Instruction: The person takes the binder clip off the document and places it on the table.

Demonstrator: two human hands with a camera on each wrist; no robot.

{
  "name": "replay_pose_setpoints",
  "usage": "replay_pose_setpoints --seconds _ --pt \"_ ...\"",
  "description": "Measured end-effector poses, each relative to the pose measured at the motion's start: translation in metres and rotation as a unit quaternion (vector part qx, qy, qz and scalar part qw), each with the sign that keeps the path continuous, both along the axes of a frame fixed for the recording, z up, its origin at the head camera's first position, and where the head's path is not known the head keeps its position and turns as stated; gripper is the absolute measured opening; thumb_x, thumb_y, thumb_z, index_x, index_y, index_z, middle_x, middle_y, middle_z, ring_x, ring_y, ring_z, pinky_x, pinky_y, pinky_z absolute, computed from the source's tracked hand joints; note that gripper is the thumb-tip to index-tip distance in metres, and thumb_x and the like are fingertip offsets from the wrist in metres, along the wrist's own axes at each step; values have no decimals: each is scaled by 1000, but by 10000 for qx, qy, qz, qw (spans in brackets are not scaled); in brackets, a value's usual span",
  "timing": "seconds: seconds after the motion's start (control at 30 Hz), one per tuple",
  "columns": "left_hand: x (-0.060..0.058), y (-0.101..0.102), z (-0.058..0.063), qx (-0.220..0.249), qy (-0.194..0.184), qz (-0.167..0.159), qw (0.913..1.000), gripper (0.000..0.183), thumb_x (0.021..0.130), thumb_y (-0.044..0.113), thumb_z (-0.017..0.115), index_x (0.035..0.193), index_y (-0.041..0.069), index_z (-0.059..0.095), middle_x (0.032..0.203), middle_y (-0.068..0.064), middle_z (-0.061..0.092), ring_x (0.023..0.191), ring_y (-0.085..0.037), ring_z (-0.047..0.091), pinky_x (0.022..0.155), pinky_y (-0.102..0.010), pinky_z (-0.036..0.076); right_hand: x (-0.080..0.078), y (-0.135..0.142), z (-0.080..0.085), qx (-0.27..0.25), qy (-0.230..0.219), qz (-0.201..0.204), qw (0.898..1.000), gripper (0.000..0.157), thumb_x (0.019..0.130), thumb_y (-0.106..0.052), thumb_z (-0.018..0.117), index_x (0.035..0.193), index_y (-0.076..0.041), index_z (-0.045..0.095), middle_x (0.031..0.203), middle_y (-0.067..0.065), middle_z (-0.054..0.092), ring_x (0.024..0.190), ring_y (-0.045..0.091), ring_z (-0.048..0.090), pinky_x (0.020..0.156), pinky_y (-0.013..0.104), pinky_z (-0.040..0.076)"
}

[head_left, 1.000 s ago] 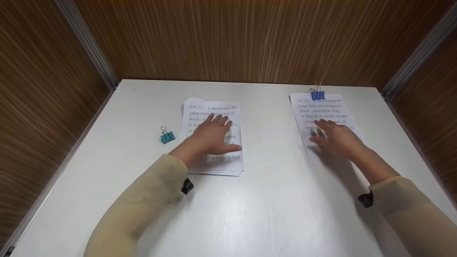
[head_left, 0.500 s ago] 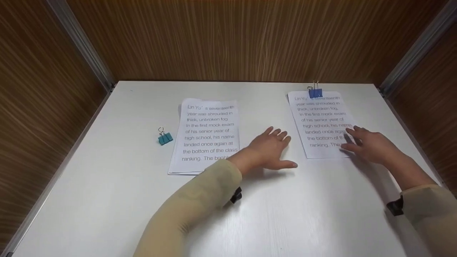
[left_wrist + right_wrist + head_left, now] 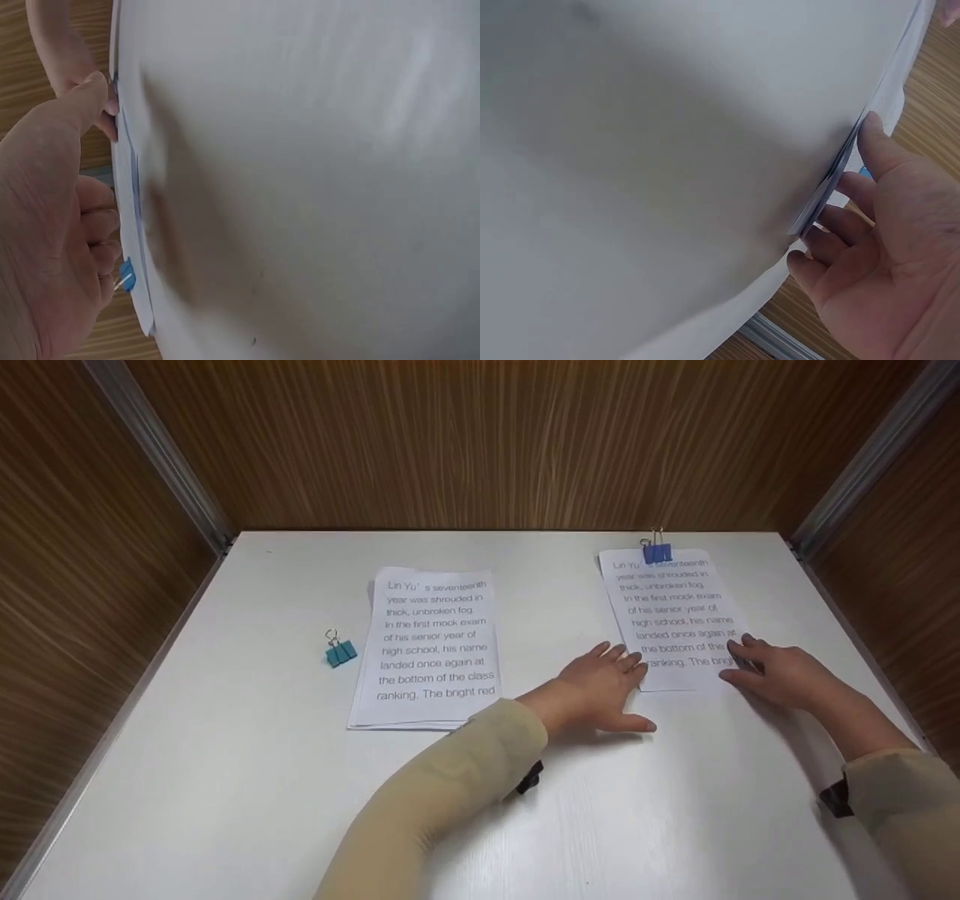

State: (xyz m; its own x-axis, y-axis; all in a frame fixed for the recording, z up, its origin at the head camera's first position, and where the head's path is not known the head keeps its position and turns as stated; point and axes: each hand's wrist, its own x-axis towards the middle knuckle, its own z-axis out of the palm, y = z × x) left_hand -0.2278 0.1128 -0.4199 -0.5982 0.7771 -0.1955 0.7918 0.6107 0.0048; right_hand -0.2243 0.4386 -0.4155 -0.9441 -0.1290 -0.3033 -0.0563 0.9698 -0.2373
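A stack of printed pages [image 3: 667, 604] lies at the right of the white table, a blue binder clip [image 3: 658, 553] on its top edge. My left hand [image 3: 596, 690] reaches to its lower left edge, fingers straight and slightly spread, thumb out to the side. At the lower right edge of that stack is my right hand [image 3: 787, 675], its fingers bent. The right wrist view shows the thumb and fingertips of this hand [image 3: 900, 240] spaced along the paper edge [image 3: 829, 184]. In the left wrist view, the left hand [image 3: 49, 217] holds nothing.
Another stack of printed pages [image 3: 435, 645], without a clip, lies left of centre with its sheets slightly uneven. A teal binder clip [image 3: 341, 653] sits on the table [image 3: 247, 780] to its left. Wood-grain panels [image 3: 480, 442] enclose the back and sides.
The left hand has left the unclipped stack and moved right to the clipped one. The right hand has drawn back from over the clipped pages to their right edge.
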Motion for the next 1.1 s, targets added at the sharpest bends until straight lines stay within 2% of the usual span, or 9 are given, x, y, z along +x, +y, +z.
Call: replay_pose_setpoints --seconds 0.13,0.3,0.67,0.9,1.1 --pt "3 3 -3 -159 -76 -86 9998 99 98 83 33 171 16 22 177 2 18 163 -21 11 131 -35 3 0 -1 0 -16 -73 -21 10000 88 105 -58 58 162 4 31 164 39 20 148 65 21 114 77 29" --pt "6 2 -5 -220 -245 -24 9995 99 99 83 33 171 18 22 177 4 17 164 -21 9 131 -33 2 0 -4 3 -4 -187 -87 9998 90 105 -59 58 163 3 29 165 38 18 148 65 20 114 77 28" --pt "8 3 3 -267 -327 3 9991 98 99 81 36 170 15 27 176 1 24 163 -20 15 130 -32 5 3 -10 8 157 -116 21 9998 85 106 -54 58 160 7 31 162 42 21 149 64 19 115 77 26" --pt "12 -10 6 -178 -481 -25 9987 94 100 78 39 169 14 30 175 -1 26 163 -20 16 130 -32 6 9 -22 9 254 107 313 9991 78 107 -46 59 157 10 36 159 44 26 147 65 21 117 77 23" --pt "16 -26 7 -163 -429 -174 9988 94 101 77 39 168 12 32 174 -4 27 162 -22 18 130 -32 6 14 -36 8 402 354 687 9962 73 107 -42 60 154 11 43 158 44 30 148 64 23 118 76 21"
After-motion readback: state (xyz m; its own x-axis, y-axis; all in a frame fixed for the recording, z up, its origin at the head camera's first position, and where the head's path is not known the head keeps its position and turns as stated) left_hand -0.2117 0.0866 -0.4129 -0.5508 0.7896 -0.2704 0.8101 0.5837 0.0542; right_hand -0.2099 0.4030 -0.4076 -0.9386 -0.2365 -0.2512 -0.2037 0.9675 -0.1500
